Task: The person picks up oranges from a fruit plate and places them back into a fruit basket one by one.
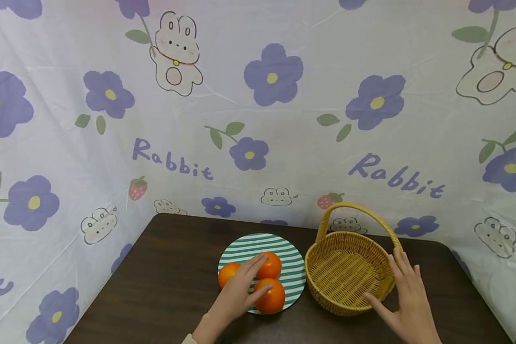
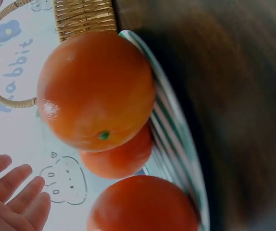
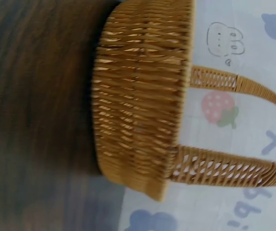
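Three oranges lie on a round plate with green and white stripes: a front orange, a back orange and a left orange. My left hand hovers over them with its fingers extended and its thumb apart, partly covering the left and back oranges. In the left wrist view, its fingers appear apart from the nearest orange. To the plate's right stands a wicker basket with a tall handle. Beside the basket's right side, my right hand has spread fingers and holds nothing.
Both the plate and the basket stand on a dark wooden table. Behind and around it hangs a white cloth printed with purple flowers and rabbits. The basket's handle arches up near the cloth.
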{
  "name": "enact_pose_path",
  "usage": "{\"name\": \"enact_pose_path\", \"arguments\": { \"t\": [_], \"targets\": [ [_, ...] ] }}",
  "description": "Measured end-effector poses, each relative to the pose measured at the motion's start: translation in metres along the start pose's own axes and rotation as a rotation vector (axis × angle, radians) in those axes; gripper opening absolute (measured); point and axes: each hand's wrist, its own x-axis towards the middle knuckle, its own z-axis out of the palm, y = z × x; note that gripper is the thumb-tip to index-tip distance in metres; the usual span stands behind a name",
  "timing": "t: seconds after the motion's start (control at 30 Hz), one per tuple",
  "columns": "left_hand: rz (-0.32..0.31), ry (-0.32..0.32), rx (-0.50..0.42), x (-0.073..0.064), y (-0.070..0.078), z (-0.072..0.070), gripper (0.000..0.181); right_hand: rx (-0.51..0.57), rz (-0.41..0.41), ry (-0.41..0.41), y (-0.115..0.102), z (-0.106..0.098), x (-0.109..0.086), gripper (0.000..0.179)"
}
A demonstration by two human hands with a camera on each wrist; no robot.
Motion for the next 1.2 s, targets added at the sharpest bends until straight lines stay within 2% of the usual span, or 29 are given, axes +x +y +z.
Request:
{"name": "enact_pose_path", "arguments": {
  "t": [0.17, 0.43, 0.53, 0.7, 0.87, 1.03, 1.2],
  "targets": [
    [-0.066, 0.003, -0.051, -0.007, -0.002, 0.007, 0.064, 0.029, 0.056, 0.03, 0.007, 0.003, -0.009, 0.095],
    [-0.127, 0.002, -0.08, -0.018, 0.001, 0.018, 0.061, 0.043, 0.255, 0.014, 0.014, 0.01, -0.027, 0.103],
    [-0.144, 0.008, -0.086, -0.02, 0.003, 0.021, 0.061, 0.029, 0.34, -0.021, 0.016, 0.012, -0.03, 0.108],
    [-0.18, 0.016, -0.084, -0.023, 0.005, 0.028, 0.063, 0.016, 0.446, -0.077, 0.022, 0.016, -0.036, 0.108],
    [-0.212, 0.0, -0.074, -0.025, 0.006, 0.032, 0.065, 0.023, 0.514, -0.153, 0.03, 0.021, -0.041, 0.106],
    [-0.275, -0.034, -0.092, -0.029, 0.006, 0.037, 0.069, 0.021, 0.572, -0.246, 0.042, 0.028, -0.044, 0.103],
    [-0.288, -0.009, -0.108, -0.029, 0.004, 0.041, 0.072, 0.067, 0.588, -0.3, 0.053, 0.035, -0.045, 0.098]
  ]
}}
